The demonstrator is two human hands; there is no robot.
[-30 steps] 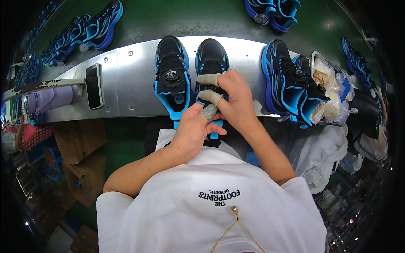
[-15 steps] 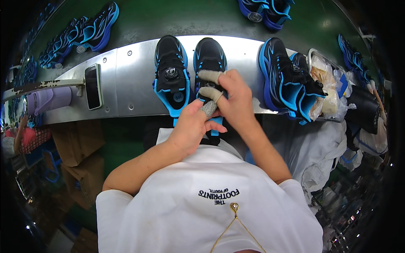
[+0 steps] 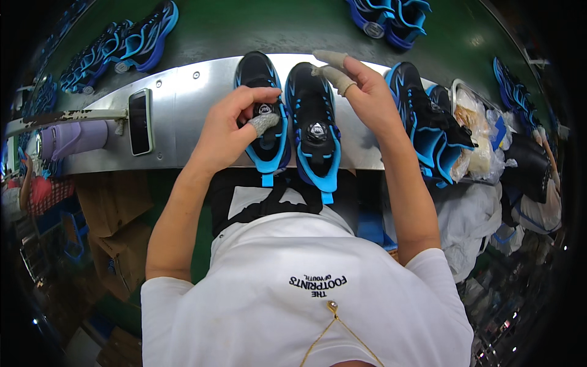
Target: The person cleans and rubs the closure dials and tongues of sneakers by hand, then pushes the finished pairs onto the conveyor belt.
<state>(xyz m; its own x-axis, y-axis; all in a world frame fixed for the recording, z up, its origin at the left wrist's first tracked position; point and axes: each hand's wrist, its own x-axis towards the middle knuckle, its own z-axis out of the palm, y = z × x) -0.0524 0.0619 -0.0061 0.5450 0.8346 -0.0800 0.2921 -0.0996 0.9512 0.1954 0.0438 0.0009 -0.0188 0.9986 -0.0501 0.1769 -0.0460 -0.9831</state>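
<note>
Side by side in front of me stand two black sneakers with blue trim and round dials, toes pointing away. My left hand [image 3: 227, 125] is curled over the left sneaker [image 3: 255, 68], thumb and forefinger on either side of its dial; a grey cover wraps the thumb. The right sneaker [image 3: 307, 98] stands untouched, its dial and heel loop in plain sight. Up and right of it, my right hand [image 3: 367, 92] is raised with fingers stretched out and nothing in them. Beige covers sit on two of its digits.
A metal ledge [image 3: 183, 137] borders the green belt [image 3: 244, 24]. To the left are a phone [image 3: 140, 122] and a purple cup [image 3: 79, 144]. Another sneaker pair [image 3: 406, 101] and a tray of plastic bags [image 3: 474, 122] stand right. More sneakers [image 3: 143, 40] line the belt.
Both hands have left the right sneaker. My left hand has moved up and left onto the left sneaker; my right hand has lifted up and right. Both sneakers have shifted slightly right.
</note>
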